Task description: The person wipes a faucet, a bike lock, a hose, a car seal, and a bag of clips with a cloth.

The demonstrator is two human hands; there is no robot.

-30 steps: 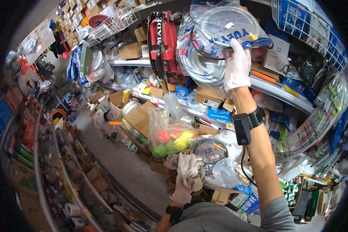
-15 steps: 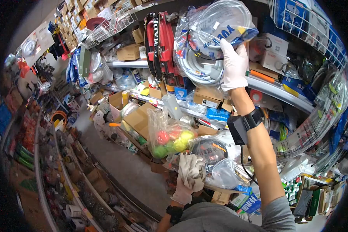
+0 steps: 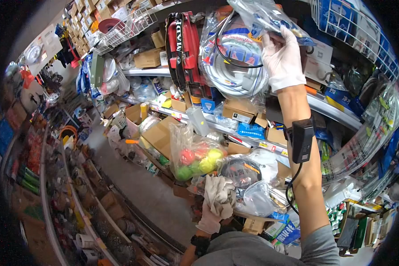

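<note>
My right hand (image 3: 283, 57), in a white glove, is raised to the top of the shelving and grips a clear plastic bag (image 3: 264, 15) holding a coiled white hose. Just left of it hangs another bagged white hose coil (image 3: 235, 66) with a blue label. My left hand (image 3: 209, 217), also gloved, is low near my chest and holds a bunched white cloth (image 3: 219, 195). A black device (image 3: 302, 139) is strapped to my right forearm with a cable running down.
A red strapped case (image 3: 185, 48) hangs left of the coils. A bag of coloured balls (image 3: 195, 159) sits below, beside cardboard boxes (image 3: 162, 133). A white wire basket (image 3: 348, 31) hangs top right. Crowded shelves line a narrow aisle floor (image 3: 137, 186).
My right hand has lifted the bagged hose higher and to the right, toward the top of the shelf. The left hand with the cloth has stayed put.
</note>
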